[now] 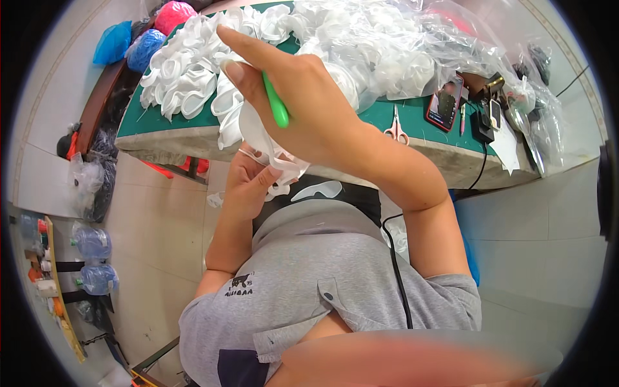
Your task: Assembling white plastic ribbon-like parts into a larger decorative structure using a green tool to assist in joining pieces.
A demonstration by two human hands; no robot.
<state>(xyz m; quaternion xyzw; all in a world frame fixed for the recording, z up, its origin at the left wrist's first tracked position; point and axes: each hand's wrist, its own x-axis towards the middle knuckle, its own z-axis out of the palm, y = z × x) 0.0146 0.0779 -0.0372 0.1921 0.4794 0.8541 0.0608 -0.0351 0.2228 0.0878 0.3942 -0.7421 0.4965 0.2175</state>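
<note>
Low in front of the table edge, my left hand [250,184] is closed, its thumb and fingers pinching a white fabric piece [278,166] with curved, strip-like edges. My right hand [303,93] is raised above and in front of it, the index finger stretched out to the upper left. Tucked in its palm is a tool with a bright green handle [276,102]; the tool's working end is hidden behind the hand. Part of the white piece passes behind my right hand. On my lap rests another curved white piece [318,190].
The green-topped table [161,126] bears a heap of white curved pieces [187,80] and clear plastic bags [393,58]. Pink-handled scissors [396,128], a phone [445,103] and a black adapter [481,126] with a cable lie right. Large water bottles [97,278] stand at left.
</note>
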